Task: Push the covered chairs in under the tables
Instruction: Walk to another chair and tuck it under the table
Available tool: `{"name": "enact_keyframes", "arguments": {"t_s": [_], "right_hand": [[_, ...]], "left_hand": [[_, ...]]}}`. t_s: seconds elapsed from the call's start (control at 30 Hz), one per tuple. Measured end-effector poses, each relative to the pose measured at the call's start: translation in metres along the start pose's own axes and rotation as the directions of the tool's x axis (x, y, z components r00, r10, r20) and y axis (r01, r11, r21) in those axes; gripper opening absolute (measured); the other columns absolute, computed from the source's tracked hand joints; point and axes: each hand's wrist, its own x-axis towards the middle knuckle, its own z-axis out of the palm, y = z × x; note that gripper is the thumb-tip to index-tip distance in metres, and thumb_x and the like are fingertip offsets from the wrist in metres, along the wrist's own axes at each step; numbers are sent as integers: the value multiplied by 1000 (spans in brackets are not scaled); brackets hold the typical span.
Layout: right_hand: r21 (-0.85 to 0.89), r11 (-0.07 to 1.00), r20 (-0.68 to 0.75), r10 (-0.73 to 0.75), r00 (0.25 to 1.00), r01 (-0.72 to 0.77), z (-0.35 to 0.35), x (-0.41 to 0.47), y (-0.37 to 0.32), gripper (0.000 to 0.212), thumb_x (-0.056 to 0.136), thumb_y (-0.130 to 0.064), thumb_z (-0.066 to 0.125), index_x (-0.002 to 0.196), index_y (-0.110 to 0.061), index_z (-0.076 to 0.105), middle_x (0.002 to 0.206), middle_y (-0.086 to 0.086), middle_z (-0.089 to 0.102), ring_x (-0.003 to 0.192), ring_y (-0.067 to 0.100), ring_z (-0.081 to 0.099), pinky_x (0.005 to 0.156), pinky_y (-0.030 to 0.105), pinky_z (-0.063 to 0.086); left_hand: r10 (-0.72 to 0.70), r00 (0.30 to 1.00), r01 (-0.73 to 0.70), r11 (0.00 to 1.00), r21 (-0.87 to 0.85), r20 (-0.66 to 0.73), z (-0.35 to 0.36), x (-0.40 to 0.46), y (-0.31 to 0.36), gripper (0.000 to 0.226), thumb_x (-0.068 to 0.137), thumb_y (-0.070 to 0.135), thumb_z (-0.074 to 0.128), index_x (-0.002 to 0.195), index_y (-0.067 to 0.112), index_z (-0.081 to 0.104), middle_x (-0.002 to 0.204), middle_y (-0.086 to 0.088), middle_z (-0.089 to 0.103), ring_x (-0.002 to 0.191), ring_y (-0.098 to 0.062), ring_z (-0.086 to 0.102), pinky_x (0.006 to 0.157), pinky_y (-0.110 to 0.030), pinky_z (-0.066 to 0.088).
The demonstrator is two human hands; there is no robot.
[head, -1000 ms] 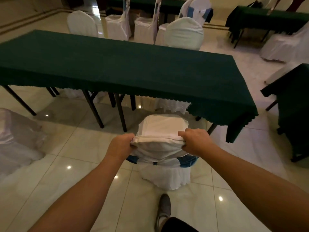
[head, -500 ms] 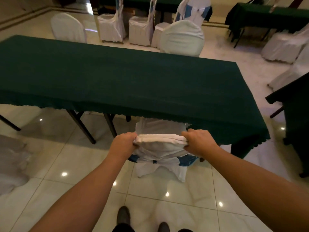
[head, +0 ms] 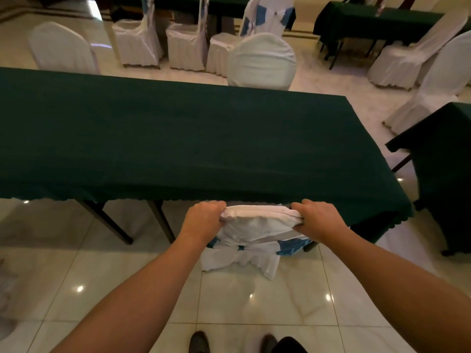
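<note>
My shoes stand on the tiled floor. My left hand and right hand hold the top of the chair, fingers closed around its white cover. The chair back is at the edge of the green tabletop; the seat is, I think, under it. Beyond, other chairs stand.

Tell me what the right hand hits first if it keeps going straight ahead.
Probably the hanging edge of the green tablecloth: the right hand, gripping the chair back, is already nearly against it.
</note>
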Motion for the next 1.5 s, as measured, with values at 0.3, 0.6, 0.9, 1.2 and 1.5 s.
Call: {"name": "enact_keyframes", "arguments": {"t_s": [0.3, 0.6, 0.9, 1.2, 1.5], "right_hand": [[20, 999, -3, -36, 999, 36, -1, 17, 40, 31, 82, -51, 73, 102, -38, 53, 79, -13, 48, 64, 6, 47, 53, 23, 34], [50, 996, -8, -76, 997, 76, 34, 5, 35, 36, 84, -52, 72, 110, -35, 53, 97, -6, 61, 76, 14, 57, 67, 30, 54], [51, 997, -9, -60, 998, 60, 46, -3, 29, 39, 83, -52, 72, 110, -33, 51, 96, -5, 60, 76, 16, 57, 66, 33, 56], [289, 955, 79, -92, 993, 66, 33, -7, 14, 53, 75, -51, 81, 114, -38, 48, 105, -8, 59, 88, 13, 57, 73, 29, 53], [336, 898, 16, -308, 951, 285, 4, 20, -65, 114, 63, -76, 76, 149, -51, 6, 162, -6, 24, 143, 26, 33, 104, 53, 43]], "left_hand": [[5, 998, -8, 999, 46, 62, 0, 34, 25, 33, 80, 37, 73, 74, 33, 41, 63, 12, 43, 51, -6, 44, 45, -21, 28], [-6, 998, 0, 996, 91, 64, 13, 10, 30, 43, 64, 30, 86, 68, 28, 43, 64, 3, 58, 50, -13, 41, 48, -23, 28], [-20, 999, 20, 1000, 22, 34, 15, -1, 33, 64, 48, 23, 92, 67, 29, 32, 56, 5, 48, 49, -10, 31, 45, -21, 20], [-175, 980, 178, 984, -24, 95, 18, -13, 33, 48, 56, 45, 85, 82, 35, 45, 78, 13, 53, 69, -9, 48, 55, -25, 34], [-518, 844, 526, 850, -27, 140, -3, -75, 10, 115, 56, 81, 71, 150, 36, 21, 158, 1, 27, 145, -26, 17, 114, -51, 26]]}}
